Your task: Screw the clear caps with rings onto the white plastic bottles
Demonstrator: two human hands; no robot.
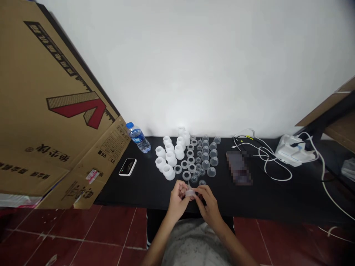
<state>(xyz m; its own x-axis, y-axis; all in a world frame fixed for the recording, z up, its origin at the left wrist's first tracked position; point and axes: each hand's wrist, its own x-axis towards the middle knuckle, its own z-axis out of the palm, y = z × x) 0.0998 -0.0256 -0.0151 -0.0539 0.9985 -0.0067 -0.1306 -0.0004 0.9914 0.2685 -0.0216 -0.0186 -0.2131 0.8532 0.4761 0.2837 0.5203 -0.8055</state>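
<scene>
Near the front edge of the black table, my left hand [178,198] and my right hand [207,202] meet around a baby bottle nipple in a translucent screw ring [190,193]. Both hands grip it with their fingertips, the pointed tip upward. Just beyond the hands lie clear nipples [194,179] in rows. To their left are flat translucent rings [186,175], and left of these stand several white bottles [168,172] with open necks. Clear dome caps [211,171] form the right-hand rows.
A water bottle [138,137] and a white device with a dark screen [128,167] are on the left, beside a large cardboard box [55,122]. To the right lie a blurred phone [238,168], white cables [266,159] and a white power strip [293,149]. A white wall stands behind.
</scene>
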